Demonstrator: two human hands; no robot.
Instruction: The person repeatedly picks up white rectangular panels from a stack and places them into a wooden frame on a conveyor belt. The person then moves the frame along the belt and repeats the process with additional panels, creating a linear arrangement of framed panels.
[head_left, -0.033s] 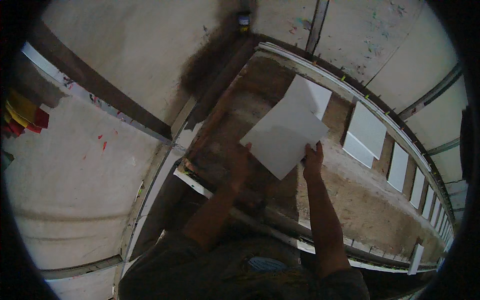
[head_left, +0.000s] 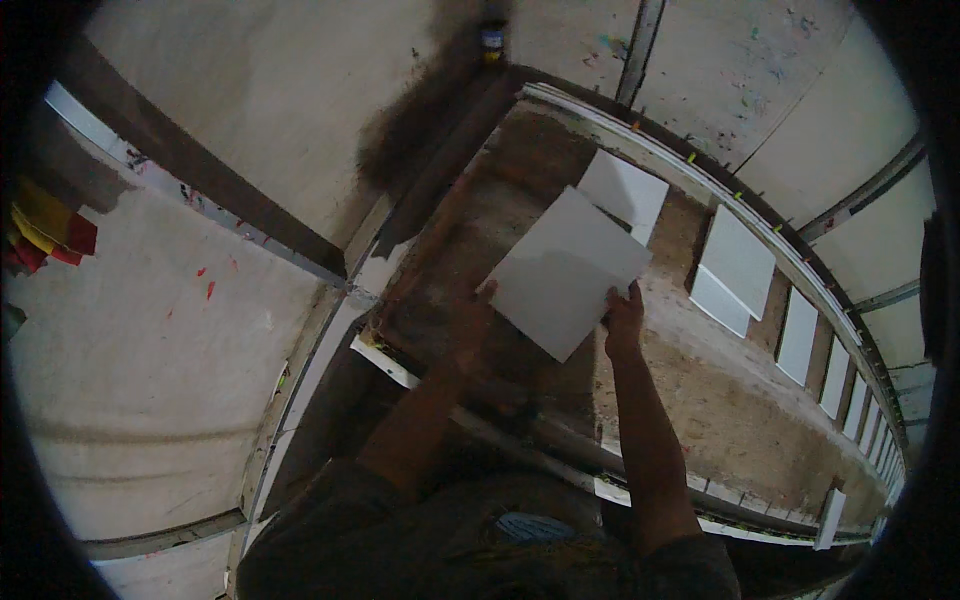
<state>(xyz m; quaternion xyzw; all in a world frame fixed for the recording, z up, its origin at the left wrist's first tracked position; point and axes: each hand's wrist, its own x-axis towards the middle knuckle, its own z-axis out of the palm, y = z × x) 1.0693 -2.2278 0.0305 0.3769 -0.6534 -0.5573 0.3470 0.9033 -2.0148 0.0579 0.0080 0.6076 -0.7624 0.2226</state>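
A square white tile (head_left: 565, 270) hangs tilted above a brown mortar bed (head_left: 700, 390). My left hand (head_left: 472, 320) grips its lower left edge and my right hand (head_left: 625, 315) grips its lower right edge. Just beyond it, at the far end of the bed, a white tile (head_left: 625, 190) lies flat, partly covered by the held one.
Several more white tiles (head_left: 735, 265) lie in a row along the right side of the bed, running toward the lower right. A pale rail (head_left: 700, 170) borders the bed on the far side. White tiled surfaces (head_left: 150, 330) lie to the left, with red and yellow objects (head_left: 45, 235) at the left rim.
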